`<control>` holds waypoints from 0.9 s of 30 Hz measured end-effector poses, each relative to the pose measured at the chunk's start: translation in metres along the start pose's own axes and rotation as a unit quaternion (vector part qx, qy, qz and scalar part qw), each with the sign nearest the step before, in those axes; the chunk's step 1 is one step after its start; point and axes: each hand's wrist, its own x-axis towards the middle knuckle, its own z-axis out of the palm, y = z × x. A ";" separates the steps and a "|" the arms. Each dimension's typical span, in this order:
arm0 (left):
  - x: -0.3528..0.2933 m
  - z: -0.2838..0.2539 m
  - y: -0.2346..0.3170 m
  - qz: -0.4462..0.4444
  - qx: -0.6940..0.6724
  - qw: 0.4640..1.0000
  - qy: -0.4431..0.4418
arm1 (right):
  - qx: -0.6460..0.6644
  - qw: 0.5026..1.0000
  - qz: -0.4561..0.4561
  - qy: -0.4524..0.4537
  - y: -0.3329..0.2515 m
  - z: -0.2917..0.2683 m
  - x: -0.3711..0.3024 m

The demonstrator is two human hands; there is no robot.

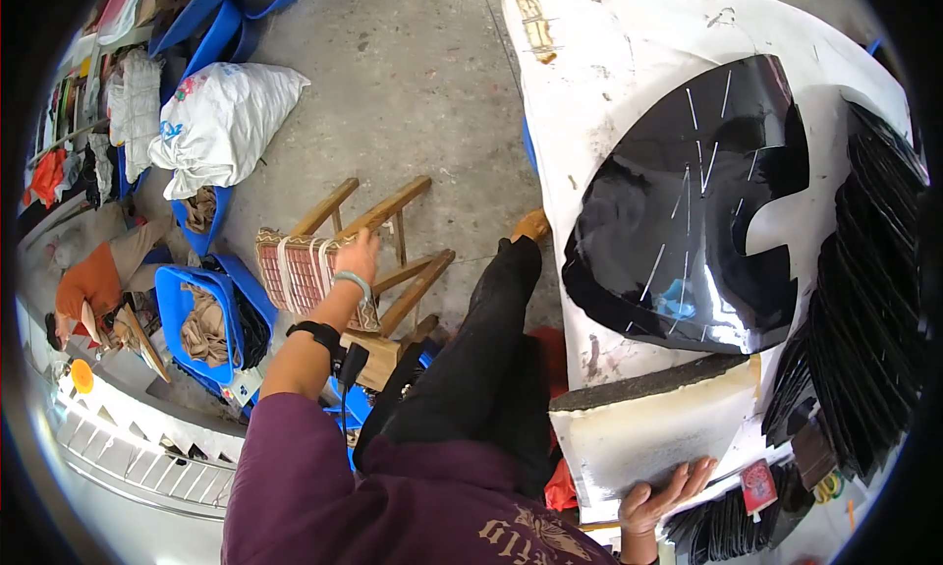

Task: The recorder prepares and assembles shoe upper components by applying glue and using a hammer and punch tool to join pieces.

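Note:
My left hand (358, 260) grips the edge of a wooden stool (316, 278), which is tipped over so its legs point away to the right. Its seat has a striped reddish cover tied with pale cord. A bracelet and a black watch are on that arm. My right hand (670, 496) rests with fingers spread against a pale block (648, 432) with a dark far edge, at the near side of a white-covered table (589, 93). Beyond the block lies a glossy black sheet (678, 211) with a curved outline and a rounded notch.
A stack of black pieces (869, 290) covers the table's right side. To the left are a blue bin (236, 314) with brown cloth, a stuffed white sack (231, 118) and a person in orange (88, 290) bending over. My leg (481, 339) stands beside the table.

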 end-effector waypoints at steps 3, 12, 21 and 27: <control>-0.006 0.001 -0.044 -0.053 -0.116 0.987 0.101 | -0.007 1.000 0.006 0.008 -0.001 -0.002 0.004; -0.021 0.034 -0.013 0.000 -0.058 0.995 -0.081 | -0.012 0.999 0.006 0.029 -0.009 -0.001 0.008; -0.075 0.045 0.118 0.101 0.042 0.994 0.001 | 0.001 0.997 -0.002 0.075 -0.015 0.001 0.017; -0.110 0.089 0.191 0.202 0.137 0.970 -0.007 | 0.003 0.993 -0.013 0.116 -0.014 0.006 0.016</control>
